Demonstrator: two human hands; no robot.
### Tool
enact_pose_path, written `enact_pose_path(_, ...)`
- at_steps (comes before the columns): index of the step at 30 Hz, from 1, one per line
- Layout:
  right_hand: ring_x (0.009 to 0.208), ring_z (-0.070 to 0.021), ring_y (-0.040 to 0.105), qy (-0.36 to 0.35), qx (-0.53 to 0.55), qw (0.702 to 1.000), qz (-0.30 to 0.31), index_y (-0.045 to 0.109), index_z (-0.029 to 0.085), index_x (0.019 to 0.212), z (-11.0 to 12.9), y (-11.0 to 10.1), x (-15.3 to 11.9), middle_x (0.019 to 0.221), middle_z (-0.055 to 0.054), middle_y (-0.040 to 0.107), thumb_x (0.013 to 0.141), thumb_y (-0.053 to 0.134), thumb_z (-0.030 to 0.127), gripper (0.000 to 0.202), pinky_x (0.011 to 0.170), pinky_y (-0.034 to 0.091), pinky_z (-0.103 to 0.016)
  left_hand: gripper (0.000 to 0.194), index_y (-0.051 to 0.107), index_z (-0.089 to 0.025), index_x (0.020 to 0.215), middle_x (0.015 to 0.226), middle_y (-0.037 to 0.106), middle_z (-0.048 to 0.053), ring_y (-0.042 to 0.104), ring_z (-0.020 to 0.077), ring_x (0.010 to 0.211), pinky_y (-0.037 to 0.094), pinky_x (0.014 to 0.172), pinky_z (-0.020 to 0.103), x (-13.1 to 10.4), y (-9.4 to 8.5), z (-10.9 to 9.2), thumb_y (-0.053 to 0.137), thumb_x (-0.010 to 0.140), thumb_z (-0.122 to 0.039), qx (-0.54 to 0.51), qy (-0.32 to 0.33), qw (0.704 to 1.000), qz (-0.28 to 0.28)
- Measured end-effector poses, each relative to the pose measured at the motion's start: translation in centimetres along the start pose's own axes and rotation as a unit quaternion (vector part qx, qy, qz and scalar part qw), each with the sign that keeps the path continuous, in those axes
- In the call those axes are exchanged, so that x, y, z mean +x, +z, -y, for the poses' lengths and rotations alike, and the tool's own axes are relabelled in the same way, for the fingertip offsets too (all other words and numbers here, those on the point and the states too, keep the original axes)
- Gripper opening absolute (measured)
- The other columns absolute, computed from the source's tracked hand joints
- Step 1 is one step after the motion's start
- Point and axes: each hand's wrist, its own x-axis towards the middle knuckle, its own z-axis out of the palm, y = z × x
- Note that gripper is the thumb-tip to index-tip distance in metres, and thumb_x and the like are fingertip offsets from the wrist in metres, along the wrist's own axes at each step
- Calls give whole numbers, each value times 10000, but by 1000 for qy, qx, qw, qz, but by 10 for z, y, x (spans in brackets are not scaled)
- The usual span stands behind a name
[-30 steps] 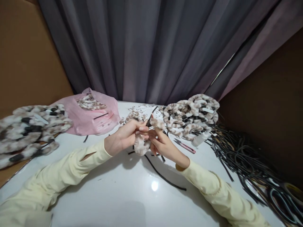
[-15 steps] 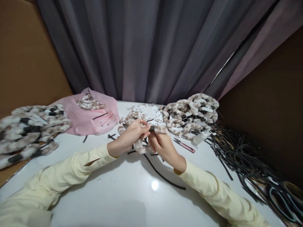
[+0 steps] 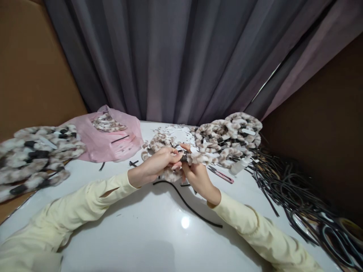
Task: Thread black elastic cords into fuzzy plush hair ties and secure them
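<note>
A brown-and-white spotted plush tube (image 3: 204, 157) is held between my two hands above the table, and a black section (image 3: 184, 156) of it shows at my fingertips. My left hand (image 3: 157, 163) pinches at this black section from the left. From the right, my right hand (image 3: 199, 180) is closed around the tube, with its thumb and fingers partly hidden by the plush. More spotted plush (image 3: 171, 175) hangs below my hands. A black cord (image 3: 188, 207) curves over the white table in front of them. Pink thread snips (image 3: 221, 175) lie right of my right hand.
Plush tubes are heaped at the left (image 3: 36, 160) and back right (image 3: 235, 132). A pink plastic bag (image 3: 106, 149) holds more plush. Small metal pieces (image 3: 177, 132) are scattered at the back. A small bottle (image 3: 239, 165) stands before tangled black cords (image 3: 283, 185) at the right.
The plush tube has turned in my hands and now extends further right over my right hand. My right fingers have shifted up. Less plush hangs below.
</note>
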Motion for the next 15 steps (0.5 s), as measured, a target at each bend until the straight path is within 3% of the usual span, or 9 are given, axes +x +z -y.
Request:
enact_pose_path(3,354,-91,485,58,72,996,7,610,147,667,2,1,-1,483,18,563,808,416,210,248,423,401,-203,192,408,-181,702,453,386,-78,394,79,433,336,494,193,2,0,3,544,771,-297,19,2,1000,-16)
enact_pose_path(6,372,-94,489,65,90,994,-18,508,164,451,5,2,-1,361,21,483,789,453,206,346,488,418,-205,183,370,-196,756,433,379,-103,351,69,392,280,453,178,3,0,5,505,809,-308,95,36,993,-55)
enact_pose_path(9,339,-88,477,74,115,991,-8,454,171,411,6,2,-2,342,24,465,795,460,238,390,450,403,-203,130,352,-206,825,444,423,-107,357,76,389,261,441,178,2,1,8,461,842,-276,240,116,958,-103)
enact_pose_path(12,290,-92,459,89,151,984,7,428,178,435,8,2,-4,352,35,449,803,447,280,383,355,364,-203,80,352,-202,879,527,522,-69,463,100,476,337,507,199,0,1,14,424,853,-181,395,242,876,-137)
enact_pose_path(15,272,-90,432,108,203,973,7,457,176,508,11,2,-5,368,54,433,793,460,298,310,306,351,-202,126,372,-189,926,652,551,-14,523,126,590,396,578,225,2,-3,21,392,841,-97,506,414,741,-152)
